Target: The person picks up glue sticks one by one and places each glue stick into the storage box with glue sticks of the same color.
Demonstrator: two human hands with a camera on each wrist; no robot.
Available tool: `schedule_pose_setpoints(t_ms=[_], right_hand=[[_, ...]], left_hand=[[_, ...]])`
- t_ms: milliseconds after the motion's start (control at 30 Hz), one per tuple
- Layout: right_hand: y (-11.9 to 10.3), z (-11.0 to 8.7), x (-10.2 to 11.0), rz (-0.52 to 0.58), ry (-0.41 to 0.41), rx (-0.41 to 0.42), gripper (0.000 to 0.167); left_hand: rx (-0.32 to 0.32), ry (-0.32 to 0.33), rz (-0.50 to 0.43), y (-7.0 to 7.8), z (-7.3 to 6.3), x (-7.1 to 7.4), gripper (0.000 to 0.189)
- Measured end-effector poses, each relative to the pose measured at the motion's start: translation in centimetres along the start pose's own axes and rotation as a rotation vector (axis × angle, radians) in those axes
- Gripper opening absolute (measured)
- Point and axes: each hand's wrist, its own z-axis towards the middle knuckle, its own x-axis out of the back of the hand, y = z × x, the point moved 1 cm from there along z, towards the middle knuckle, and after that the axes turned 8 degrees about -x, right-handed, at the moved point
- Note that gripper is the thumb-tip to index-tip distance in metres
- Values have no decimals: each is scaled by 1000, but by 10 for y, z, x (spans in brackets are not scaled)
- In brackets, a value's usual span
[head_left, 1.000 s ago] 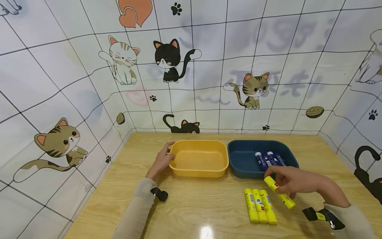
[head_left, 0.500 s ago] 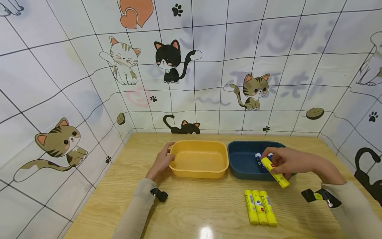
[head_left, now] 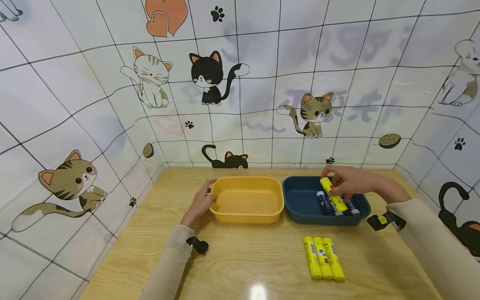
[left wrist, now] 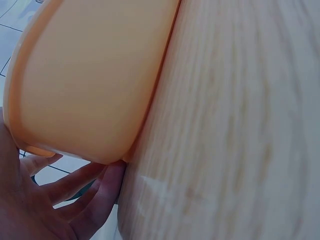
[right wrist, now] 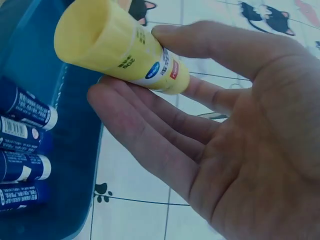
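Thumb and fingers of my right hand (head_left: 354, 182) pinch a yellow glue stick (head_left: 339, 203), held tilted over the blue basin (head_left: 301, 204). Below it, several dark blue glue sticks (head_left: 324, 203) lie side by side in the basin's right part, partly hidden by the hand; their white and blue ends show in the right wrist view. At the left end of the yellow basin (head_left: 247, 199), my left hand (head_left: 198, 207) holds the rim, thumb at the edge and fingertips against the outer wall. Nothing lies inside that basin.
Three yellow glue sticks (head_left: 323, 258) lie in a row on the wooden table (head_left: 240, 254), in front of the blue basin. Both basins stand side by side near the back edge. A cat-patterned cloth (head_left: 262, 125) surrounds the table behind and at the sides.
My right hand has carried the yellow glue stick from above the table, up and away from me, to over the blue basin. The left hand keeps its hold on the yellow basin.
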Motion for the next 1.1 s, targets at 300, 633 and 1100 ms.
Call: schedule_pose_setpoints(t_ms=[300, 633, 1100], right_hand=[[-3, 30, 7, -7, -58, -50, 54], [-3, 54, 10, 24, -139, -90, 51], [7, 70, 0, -3, -173, -109, 56]], left_hand=[[9, -1, 3, -1, -2, 4, 66], [6, -3, 0, -2, -1, 3, 66], [6, -10, -19, -3, 2, 1, 68]])
